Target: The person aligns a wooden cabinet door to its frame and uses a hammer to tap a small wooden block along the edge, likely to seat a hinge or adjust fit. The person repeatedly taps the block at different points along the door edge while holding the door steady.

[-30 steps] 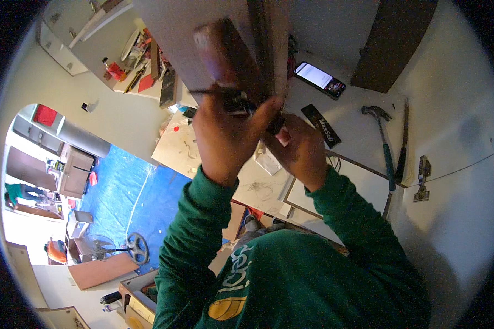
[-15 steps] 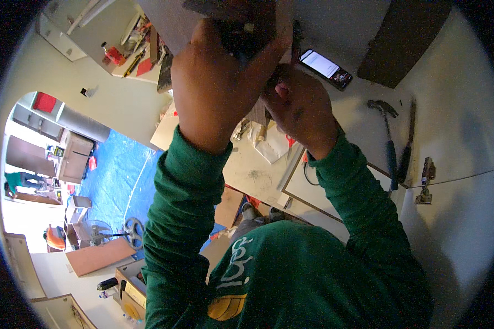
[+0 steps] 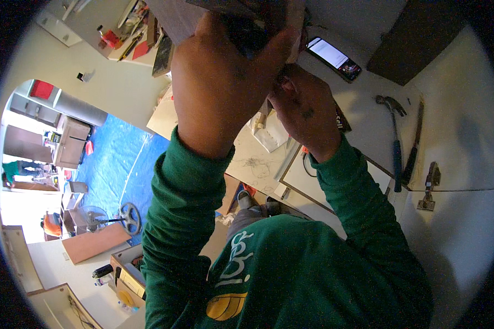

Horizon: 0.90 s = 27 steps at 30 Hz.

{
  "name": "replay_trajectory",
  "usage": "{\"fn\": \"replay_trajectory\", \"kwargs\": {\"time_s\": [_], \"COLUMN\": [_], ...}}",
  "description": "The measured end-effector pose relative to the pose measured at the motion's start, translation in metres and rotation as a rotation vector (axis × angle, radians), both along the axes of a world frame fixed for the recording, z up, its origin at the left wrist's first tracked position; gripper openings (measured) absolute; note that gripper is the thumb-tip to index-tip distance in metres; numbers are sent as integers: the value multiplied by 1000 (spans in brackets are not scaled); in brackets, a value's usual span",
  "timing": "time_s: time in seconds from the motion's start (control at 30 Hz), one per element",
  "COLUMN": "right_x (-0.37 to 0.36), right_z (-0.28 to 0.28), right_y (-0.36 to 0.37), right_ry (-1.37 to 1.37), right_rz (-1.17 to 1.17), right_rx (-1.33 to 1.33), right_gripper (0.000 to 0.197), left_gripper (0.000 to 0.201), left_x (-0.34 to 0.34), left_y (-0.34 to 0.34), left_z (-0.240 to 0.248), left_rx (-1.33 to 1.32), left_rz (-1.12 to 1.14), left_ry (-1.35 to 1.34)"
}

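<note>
L hand (image 3: 219, 93) raised; R hand (image 3: 307, 109) part-hides blk strip (image 3: 343, 120).

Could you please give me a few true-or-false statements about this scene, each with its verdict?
1. The left hand and right hand are close together. True.
2. The right hand is gripping the hammer. False: the hammer lies apart from both hands.
3. The phone's screen is lit. True.
4. The person's sleeves are orange. False: both sleeves are green.
5. A blue sheet covers part of the floor. True.
</note>
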State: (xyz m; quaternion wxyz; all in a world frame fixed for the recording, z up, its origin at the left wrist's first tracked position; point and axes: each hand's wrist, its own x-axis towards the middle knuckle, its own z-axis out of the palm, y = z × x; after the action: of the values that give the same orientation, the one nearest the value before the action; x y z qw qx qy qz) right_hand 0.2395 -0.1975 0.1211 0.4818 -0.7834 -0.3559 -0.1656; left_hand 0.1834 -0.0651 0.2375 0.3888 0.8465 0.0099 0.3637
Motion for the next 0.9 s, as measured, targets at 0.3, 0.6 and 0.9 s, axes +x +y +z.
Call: {"fn": "replay_trajectory", "kwargs": {"time_s": [0.3,0.6,0.9], "right_x": [-2,-12,-20], "right_z": [-42,-90,-150], "right_y": [9,11,8], "right_ry": [16,173,313], "right_rz": [-70,-76,-115], "right_rx": [39,61,-56], "right_gripper": [38,32,37], "left_gripper": [59,52,46], "left_x": [9,7,2], "left_y": [18,20,17], "left_z": [-58,-118,-174], "left_rx": [286,102,26], "left_rz": [43,-22,-34], "left_ry": [10,99,169]}}
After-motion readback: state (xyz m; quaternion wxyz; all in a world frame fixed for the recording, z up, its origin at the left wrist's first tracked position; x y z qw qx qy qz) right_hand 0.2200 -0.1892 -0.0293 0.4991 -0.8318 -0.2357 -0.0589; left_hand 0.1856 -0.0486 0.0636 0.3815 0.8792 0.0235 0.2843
